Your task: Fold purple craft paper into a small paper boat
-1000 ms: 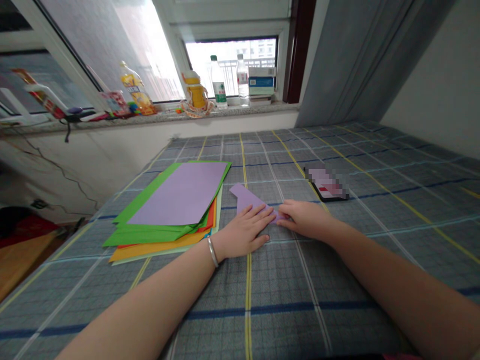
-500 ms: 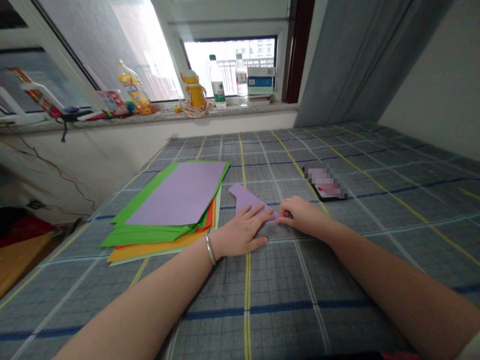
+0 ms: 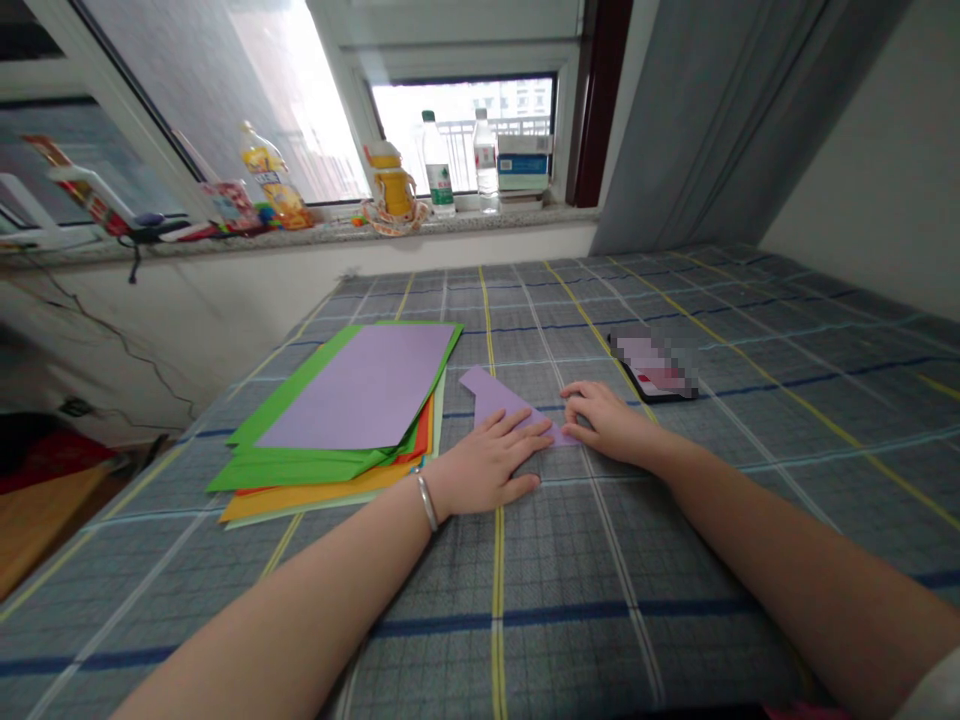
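A folded piece of purple paper (image 3: 497, 397) lies on the plaid cloth, with a narrow tab at its upper left and a thin point at its right. My left hand (image 3: 491, 462) rests flat across its lower part, fingers stretched out and a silver bangle at the wrist. At the paper's right point is my right hand (image 3: 604, 422), its thumb by the tip and its index finger raised apart from the thumb. Part of the folded paper is hidden beneath my left fingers.
Left of my hands lies a stack of coloured sheets, a purple sheet (image 3: 364, 385) on top. A phone (image 3: 652, 368) lies beyond my right hand on the plaid cloth (image 3: 570, 560). Bottles, a yellow cup (image 3: 391, 185) and boxes (image 3: 523, 165) line the windowsill.
My right hand has loosened from a pinch at the paper's right point, its fingers now more apart and slightly farther right. My left hand stays on the paper.
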`<act>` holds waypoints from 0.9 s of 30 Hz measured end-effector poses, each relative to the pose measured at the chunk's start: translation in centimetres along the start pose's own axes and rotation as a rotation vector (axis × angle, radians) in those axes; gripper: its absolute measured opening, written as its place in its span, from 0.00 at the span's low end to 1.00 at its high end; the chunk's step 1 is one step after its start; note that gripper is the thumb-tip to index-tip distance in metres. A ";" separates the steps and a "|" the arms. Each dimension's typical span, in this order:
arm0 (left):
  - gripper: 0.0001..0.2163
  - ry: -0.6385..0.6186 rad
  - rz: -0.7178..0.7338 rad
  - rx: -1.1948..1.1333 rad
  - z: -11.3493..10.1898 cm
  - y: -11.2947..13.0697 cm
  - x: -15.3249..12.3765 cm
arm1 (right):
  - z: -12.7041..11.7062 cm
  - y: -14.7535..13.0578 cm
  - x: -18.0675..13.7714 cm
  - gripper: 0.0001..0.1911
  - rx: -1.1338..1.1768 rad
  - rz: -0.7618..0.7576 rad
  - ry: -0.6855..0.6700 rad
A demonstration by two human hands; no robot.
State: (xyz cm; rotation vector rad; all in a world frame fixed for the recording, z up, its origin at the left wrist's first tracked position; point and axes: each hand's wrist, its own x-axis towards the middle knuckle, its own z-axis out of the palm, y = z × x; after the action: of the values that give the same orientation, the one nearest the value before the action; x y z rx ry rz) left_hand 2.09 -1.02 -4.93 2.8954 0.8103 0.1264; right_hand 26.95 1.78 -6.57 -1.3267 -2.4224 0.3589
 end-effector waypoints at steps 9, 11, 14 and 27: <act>0.24 0.052 0.016 0.039 0.4 0.3 0.0 | 0.4 -1.5 0.0 0.08 -0.054 0.122 -0.127; 0.24 0.047 0.010 0.038 0.3 0.3 0.0 | 0.5 -1.5 -0.1 0.09 -0.070 0.124 -0.144; 0.25 0.020 -0.001 0.048 0.1 0.5 0.0 | 0.6 -1.4 -0.2 0.10 -0.106 0.104 -0.150; 0.23 0.064 0.026 0.083 -0.1 0.8 0.4 | 0.3 -1.9 -0.2 0.13 -0.084 0.166 -0.233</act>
State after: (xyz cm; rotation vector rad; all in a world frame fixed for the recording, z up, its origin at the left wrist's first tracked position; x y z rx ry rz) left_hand 2.77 -1.47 -4.71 2.9946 0.8067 0.1932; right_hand 25.49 0.55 -6.11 -1.6092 -2.5449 0.4848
